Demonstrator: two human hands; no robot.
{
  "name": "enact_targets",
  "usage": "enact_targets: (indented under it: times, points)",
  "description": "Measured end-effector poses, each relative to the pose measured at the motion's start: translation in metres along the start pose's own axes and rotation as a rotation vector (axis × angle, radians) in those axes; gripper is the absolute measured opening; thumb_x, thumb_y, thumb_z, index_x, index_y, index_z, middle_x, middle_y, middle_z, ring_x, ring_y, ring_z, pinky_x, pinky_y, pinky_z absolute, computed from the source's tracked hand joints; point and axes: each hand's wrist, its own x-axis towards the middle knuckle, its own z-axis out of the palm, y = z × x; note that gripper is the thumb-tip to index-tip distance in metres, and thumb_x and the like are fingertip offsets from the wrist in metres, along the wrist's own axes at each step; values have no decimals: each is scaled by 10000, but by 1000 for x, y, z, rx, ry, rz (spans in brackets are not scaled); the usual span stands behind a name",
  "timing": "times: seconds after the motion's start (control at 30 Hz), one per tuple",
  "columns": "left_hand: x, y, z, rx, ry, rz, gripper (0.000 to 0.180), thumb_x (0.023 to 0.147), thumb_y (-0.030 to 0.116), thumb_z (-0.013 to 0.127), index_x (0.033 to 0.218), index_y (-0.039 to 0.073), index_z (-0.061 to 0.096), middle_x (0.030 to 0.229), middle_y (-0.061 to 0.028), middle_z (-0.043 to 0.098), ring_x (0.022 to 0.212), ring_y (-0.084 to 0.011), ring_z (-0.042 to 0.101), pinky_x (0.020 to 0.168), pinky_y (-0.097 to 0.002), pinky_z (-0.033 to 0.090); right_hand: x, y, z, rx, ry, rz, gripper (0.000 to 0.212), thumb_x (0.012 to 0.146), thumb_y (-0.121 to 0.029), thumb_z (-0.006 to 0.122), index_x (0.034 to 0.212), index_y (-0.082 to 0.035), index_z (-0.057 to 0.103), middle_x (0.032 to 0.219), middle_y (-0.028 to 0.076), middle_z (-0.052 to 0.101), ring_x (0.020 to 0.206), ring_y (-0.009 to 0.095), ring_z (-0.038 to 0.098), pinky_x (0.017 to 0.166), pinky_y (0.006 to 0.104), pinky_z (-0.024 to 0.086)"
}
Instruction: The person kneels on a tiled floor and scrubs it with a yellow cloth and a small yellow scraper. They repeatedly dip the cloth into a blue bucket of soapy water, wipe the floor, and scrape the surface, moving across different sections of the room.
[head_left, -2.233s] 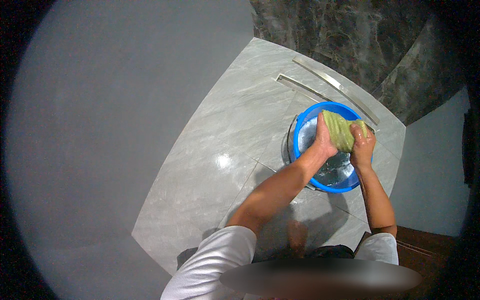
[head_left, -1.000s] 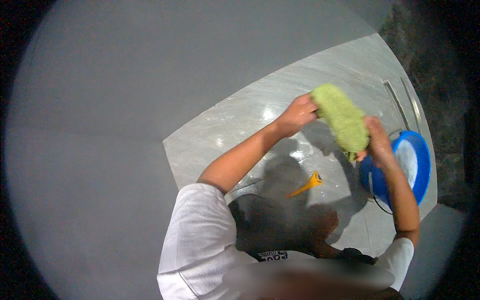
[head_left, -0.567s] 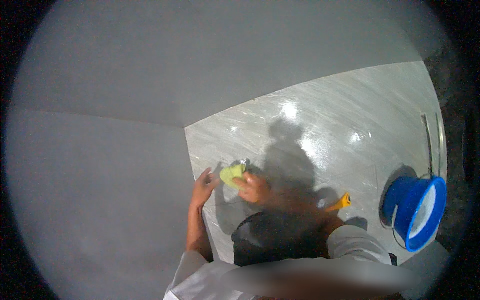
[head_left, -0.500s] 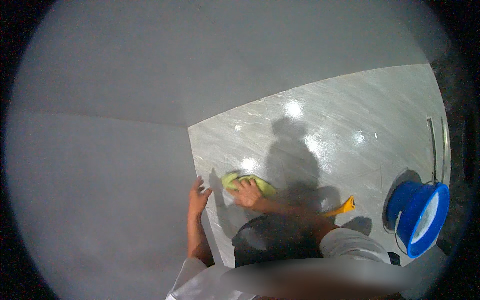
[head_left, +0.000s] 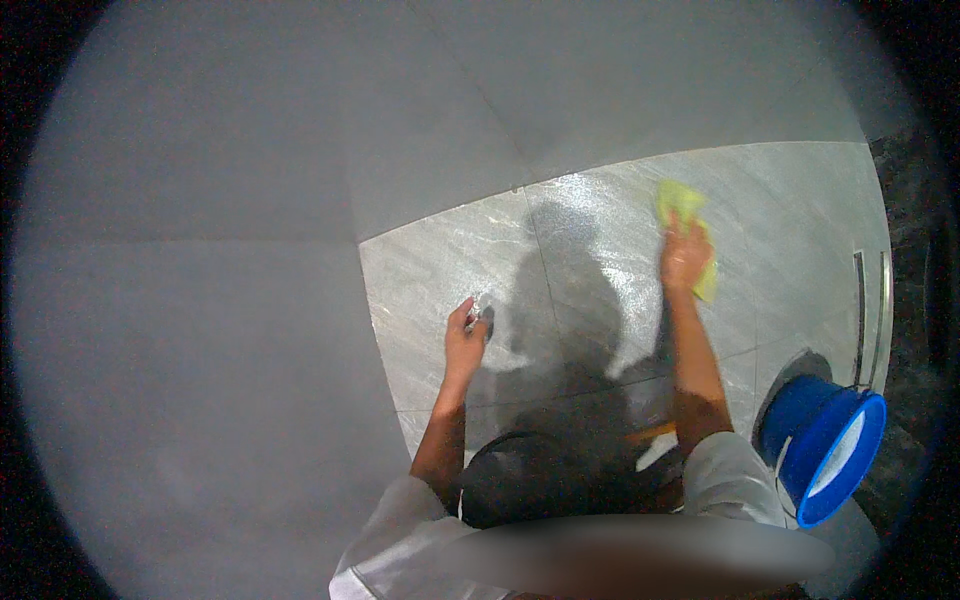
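Under my right hand is a yellow-green cleaning cloth, pressed against the wet, shiny grey tiles. The cloth spreads out past the fingertips and along the hand's right side, slightly blurred. My left hand hovers over the tiles left of my shadow, its fingers partly bent and apart from the thumb, with nothing in it.
A blue bucket with pale, foamy-looking contents stands at the right. A metal channel runs beside it along the right edge. Plain grey walls border the tiles left and far. Part of an orange object shows by my right arm.
My right hand has carried the cloth from the left part of the tiles to the far right. My left hand has moved right, away from the left wall. More of the orange object is covered.
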Motion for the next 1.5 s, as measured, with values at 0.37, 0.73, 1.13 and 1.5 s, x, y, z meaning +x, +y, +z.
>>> enact_targets:
  times: [0.37,0.73,1.13,1.5]
  points:
    - [0,72,52,-607,-313,-69,436,862,237,508,1246,49,422,1108,-106,530,969,-222,520,799,-323,450,-68,-93,-127,1289,-312,184,353,863,-272,486,1128,-44,542,1225,251,377,1077,354,431,910,398,359]
    - [36,-25,-79,332,605,201,559,841,262,497,1266,-52,314,1291,-224,331,1184,-332,340,974,-414,277,-100,-78,-157,1407,-356,292,227,824,-149,512,1000,-21,578,1140,186,464,1014,313,490,857,376,413]
    - [192,-42,-32,855,736,-226,648,863,374,390,1327,-47,224,1419,-194,132,1295,-357,161,1052,-436,140,-144,71,-134,1107,-276,785,161,802,-82,515,915,-5,600,866,65,593,808,164,540,752,274,426]
    - [146,102,245,527,313,465,596,840,250,443,1300,-83,259,1394,-173,218,1260,-334,245,1024,-398,210,-189,94,-161,902,-195,1132,150,827,-158,528,831,-20,586,765,31,561,702,121,497,619,253,394]
